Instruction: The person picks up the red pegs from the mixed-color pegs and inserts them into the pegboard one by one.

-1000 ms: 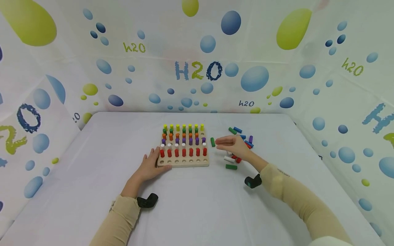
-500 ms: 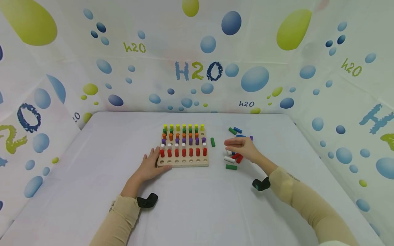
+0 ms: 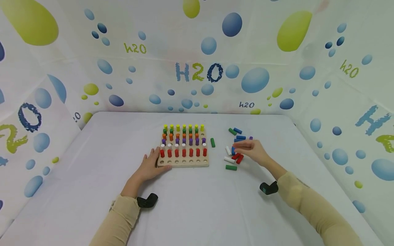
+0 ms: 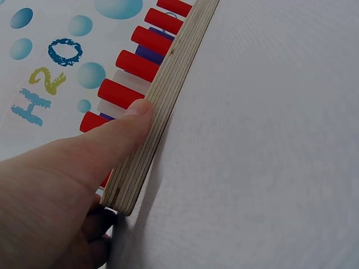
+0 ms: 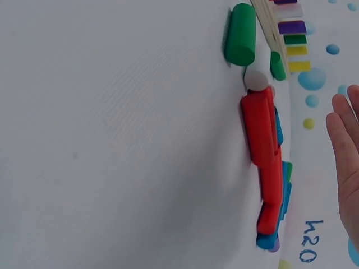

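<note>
High head, 2 low wrist views; shared pegboard (image 3: 187, 164)

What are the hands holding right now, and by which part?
The left hand grips the wooden board by its near left corner. The right hand holds nothing that shows.

White sheeting (image 3: 172, 44), printed with blue and lime bubbles (image 3: 254, 80) and "H2O" lettering (image 3: 198, 71), hangs at ten, twelve and two o'clock; a white-covered table (image 3: 197, 201) spreads to six o'clock in soft light.
</note>
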The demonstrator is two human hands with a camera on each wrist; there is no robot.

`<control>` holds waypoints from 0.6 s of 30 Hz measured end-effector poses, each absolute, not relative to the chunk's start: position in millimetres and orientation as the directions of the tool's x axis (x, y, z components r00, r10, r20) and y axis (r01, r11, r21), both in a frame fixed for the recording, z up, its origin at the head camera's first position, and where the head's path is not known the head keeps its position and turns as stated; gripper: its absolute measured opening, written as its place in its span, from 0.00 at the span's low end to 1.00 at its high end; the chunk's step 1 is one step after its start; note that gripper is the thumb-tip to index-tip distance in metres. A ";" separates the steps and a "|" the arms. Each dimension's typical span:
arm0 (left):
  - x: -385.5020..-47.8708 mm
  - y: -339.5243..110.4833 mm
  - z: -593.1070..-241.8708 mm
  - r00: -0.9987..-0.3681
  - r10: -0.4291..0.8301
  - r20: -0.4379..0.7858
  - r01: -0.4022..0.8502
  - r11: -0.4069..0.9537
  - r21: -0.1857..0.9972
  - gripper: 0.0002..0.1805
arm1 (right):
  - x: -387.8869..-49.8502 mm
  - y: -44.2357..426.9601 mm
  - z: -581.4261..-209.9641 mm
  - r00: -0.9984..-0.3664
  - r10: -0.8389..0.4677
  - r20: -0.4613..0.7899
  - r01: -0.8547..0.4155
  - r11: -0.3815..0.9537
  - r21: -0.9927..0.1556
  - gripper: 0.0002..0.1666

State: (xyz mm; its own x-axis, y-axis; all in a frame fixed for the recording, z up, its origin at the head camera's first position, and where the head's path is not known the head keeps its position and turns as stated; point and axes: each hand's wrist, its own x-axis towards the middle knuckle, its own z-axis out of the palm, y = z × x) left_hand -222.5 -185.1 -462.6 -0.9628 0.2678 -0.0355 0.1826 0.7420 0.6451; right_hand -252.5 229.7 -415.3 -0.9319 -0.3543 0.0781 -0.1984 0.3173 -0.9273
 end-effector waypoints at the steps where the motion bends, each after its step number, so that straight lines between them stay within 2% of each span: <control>1: -222.2 -185.2 -462.3 -0.963 0.266 -0.039 0.179 0.743 0.645 0.56 | -252.0 231.4 -416.0 -0.933 -0.353 0.076 -0.194 0.315 -0.929 0.22; 13: -220.9 -185.5 -461.5 -0.965 0.259 -0.046 0.170 0.746 0.644 0.56 | -248.8 241.8 -422.9 -0.940 -0.336 0.054 -0.156 0.285 -0.946 0.23; 18: -221.2 -185.1 -461.7 -0.963 0.266 -0.041 0.177 0.739 0.650 0.56 | -248.0 242.1 -427.6 -0.948 -0.314 0.055 -0.163 0.328 -0.931 0.22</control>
